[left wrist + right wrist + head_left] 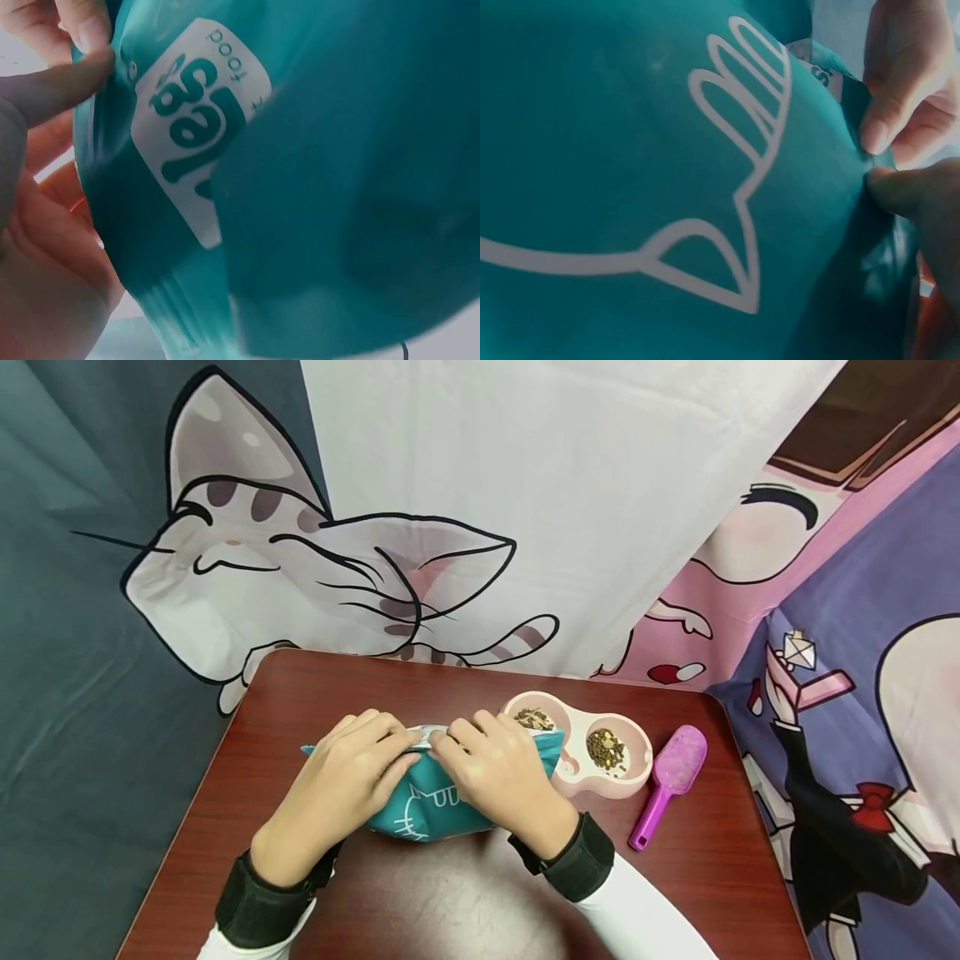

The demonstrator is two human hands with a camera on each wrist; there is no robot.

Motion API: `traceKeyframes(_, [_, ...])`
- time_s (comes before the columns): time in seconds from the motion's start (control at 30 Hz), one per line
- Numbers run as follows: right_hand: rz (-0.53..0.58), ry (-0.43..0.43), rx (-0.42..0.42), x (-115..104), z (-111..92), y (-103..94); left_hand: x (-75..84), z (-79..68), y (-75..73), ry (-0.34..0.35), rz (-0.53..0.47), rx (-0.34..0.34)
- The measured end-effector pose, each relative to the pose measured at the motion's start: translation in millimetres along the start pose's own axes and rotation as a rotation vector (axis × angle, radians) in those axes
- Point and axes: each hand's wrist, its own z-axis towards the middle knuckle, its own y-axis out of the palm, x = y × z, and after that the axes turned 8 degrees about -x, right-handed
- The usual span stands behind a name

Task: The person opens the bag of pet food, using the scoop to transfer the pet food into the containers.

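A teal pet food bag with white line drawings lies on the table, its top edge toward the far side. My left hand pinches the left part of this top edge between thumb and fingers. Close beside it, my right hand pinches the same edge, the thumbs nearly meeting. In the left wrist view a white label with "food" lettering shows on the bag. The right wrist view has the bag's drawn side and both thumbs at the edge. What is inside the bag stays hidden.
A pink double bowl with brownish pellets in both wells stands right behind the bag, partly covered by it and my right hand. Right of the bowl lies a purple scoop. The brown table meets a cartoon-printed curtain at its far edge.
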Motion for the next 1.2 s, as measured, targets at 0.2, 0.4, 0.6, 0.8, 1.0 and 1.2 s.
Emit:
traceKeyframes(0.2, [-0.008,0.039,-0.052,-0.1,-1.5,-10.9,-0.8,-1.6,-1.2,-0.015,0.004,0.005])
traceKeyframes(0.4, [0.036,0.066,-0.166,5.0,-4.2,-20.5,-1.7,-2.3,-3.0,-0.041,0.011,-0.024])
traceKeyframes(0.6, [0.042,0.037,-0.150,8.7,-4.1,-17.9,-3.5,-2.9,-4.8,-0.046,0.036,-0.042])
traceKeyframes(0.8, [0.014,-0.010,-0.058,9.9,-8.3,-11.0,-6.5,-2.8,-0.4,-0.008,0.016,0.003])
traceKeyframes(1.0, [-0.025,-0.022,-0.004,10.1,-13.8,-6.2,-9.8,-5.3,2.4,0.009,-0.004,0.026])
traceKeyframes(1.2, [-0.033,-0.010,0.021,9.4,-15.5,-5.6,-13.5,-8.7,2.4,0.034,-0.015,0.043])
